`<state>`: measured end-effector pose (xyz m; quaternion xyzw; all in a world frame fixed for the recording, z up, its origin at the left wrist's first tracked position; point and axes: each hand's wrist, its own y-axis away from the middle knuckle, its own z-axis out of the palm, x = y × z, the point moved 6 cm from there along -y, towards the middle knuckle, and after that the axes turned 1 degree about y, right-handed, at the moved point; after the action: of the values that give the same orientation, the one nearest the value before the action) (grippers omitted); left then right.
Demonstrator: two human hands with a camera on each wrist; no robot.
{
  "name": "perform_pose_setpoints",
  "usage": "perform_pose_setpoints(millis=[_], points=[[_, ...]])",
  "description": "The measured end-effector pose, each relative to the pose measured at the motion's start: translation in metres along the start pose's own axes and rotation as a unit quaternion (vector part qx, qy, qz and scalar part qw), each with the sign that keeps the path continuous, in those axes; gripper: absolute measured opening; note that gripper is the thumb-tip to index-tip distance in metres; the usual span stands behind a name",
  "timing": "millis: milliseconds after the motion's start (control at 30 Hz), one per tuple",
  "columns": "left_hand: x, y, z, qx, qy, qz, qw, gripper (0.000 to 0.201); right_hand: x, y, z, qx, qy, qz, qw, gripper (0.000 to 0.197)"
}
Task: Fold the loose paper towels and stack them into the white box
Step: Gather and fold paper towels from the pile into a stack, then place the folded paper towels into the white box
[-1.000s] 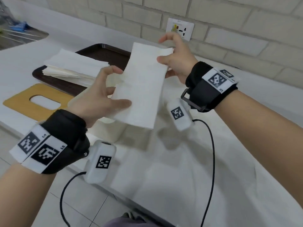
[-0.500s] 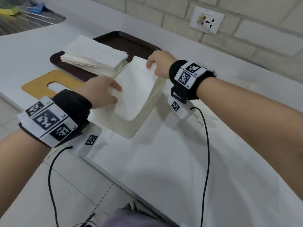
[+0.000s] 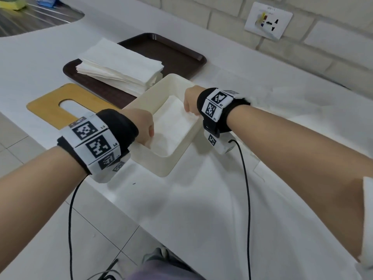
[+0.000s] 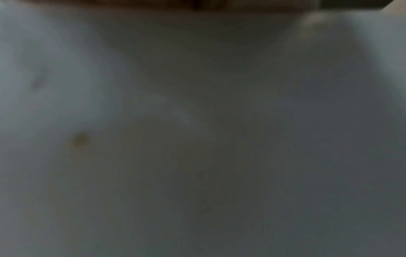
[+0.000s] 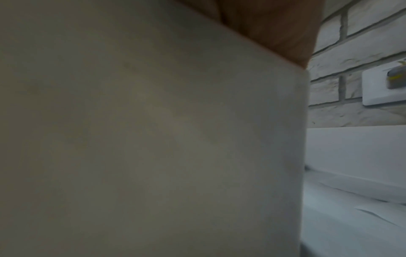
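Observation:
The white box (image 3: 161,164) stands on the white counter near its front edge. One folded paper towel (image 3: 173,124) lies flat inside it. My left hand (image 3: 147,136) reaches into the box at the towel's near left end, fingers curled down onto it. At the far right end my right hand (image 3: 188,107) curls over the towel's edge. The backs of both hands hide the fingertips. A stack of loose paper towels (image 3: 121,65) lies on the brown tray (image 3: 177,55) behind the box. Both wrist views are filled by the blurred box wall (image 5: 153,139).
A wooden lid with a slot (image 3: 46,104) lies left of the box. A wall outlet (image 3: 268,20) sits on the brick wall behind. A metal sink surface (image 3: 30,21) is at the far left. Sensor cables hang from both wrists over the counter's front edge.
Both hands have lowered the folded towel from the air down into the box, where it now lies flat on the bottom.

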<state>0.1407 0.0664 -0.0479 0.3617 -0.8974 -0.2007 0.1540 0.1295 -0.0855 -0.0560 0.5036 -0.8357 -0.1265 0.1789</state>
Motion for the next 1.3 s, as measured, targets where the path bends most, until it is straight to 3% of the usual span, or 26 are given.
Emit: perform_pose_setpoints(millis=[167, 233, 367, 533, 700, 833, 900, 1000, 1067, 1167, 1233, 1300], points=[[0.007, -0.002, -0.004, 0.015, -0.085, 0.030, 0.996, 0.030, -0.009, 0.021, -0.019, 0.095, -0.031, -0.054, 0.994, 0.032], [0.013, -0.001, -0.007, 0.028, -0.085, 0.059, 0.994, 0.024, -0.013, 0.021, -0.019, 0.073, -0.025, -0.076, 0.994, 0.031], [0.023, 0.002, 0.002, -0.019, -0.032, 0.086, 0.996, 0.023, -0.015, 0.023, -0.006, -0.013, -0.016, -0.075, 0.997, 0.037], [0.025, 0.010, 0.003, -0.033, -0.009, 0.057, 0.998, 0.032, -0.012, 0.027, -0.008, -0.011, -0.054, -0.079, 0.995, 0.036], [0.026, 0.036, -0.031, 0.062, 0.071, 0.086, 0.992, 0.033, 0.026, 0.067, -0.030, 0.124, -0.187, -0.086, 0.971, 0.034], [0.063, 0.070, -0.052, 0.185, 0.159, 0.177, 0.953, 0.025, 0.077, 0.114, -0.011, 0.153, -0.255, -0.031, 0.954, 0.022], [0.089, 0.082, -0.052, 0.226, 0.168, 0.229, 0.932, 0.021, 0.101, 0.134, 0.014, 0.139, -0.241, 0.005, 0.960, 0.018], [0.129, 0.081, -0.034, 0.214, 0.184, 0.274, 0.919, 0.018, 0.134, 0.162, 0.062, 0.077, -0.217, 0.069, 0.971, 0.015], [0.156, 0.073, -0.015, 0.177, 0.172, 0.291, 0.924, 0.018, 0.151, 0.181, 0.094, 0.016, -0.209, 0.115, 0.971, 0.012], [0.189, 0.058, 0.013, 0.118, 0.128, 0.298, 0.939, 0.018, 0.164, 0.203, 0.135, -0.080, -0.154, 0.162, 0.971, 0.030], [0.207, 0.047, 0.030, 0.089, 0.091, 0.295, 0.947, 0.019, 0.169, 0.212, 0.150, -0.107, -0.124, 0.178, 0.970, 0.039], [0.223, 0.036, 0.045, 0.058, 0.054, 0.294, 0.953, 0.021, 0.170, 0.215, 0.156, -0.099, -0.118, 0.176, 0.972, 0.036]])
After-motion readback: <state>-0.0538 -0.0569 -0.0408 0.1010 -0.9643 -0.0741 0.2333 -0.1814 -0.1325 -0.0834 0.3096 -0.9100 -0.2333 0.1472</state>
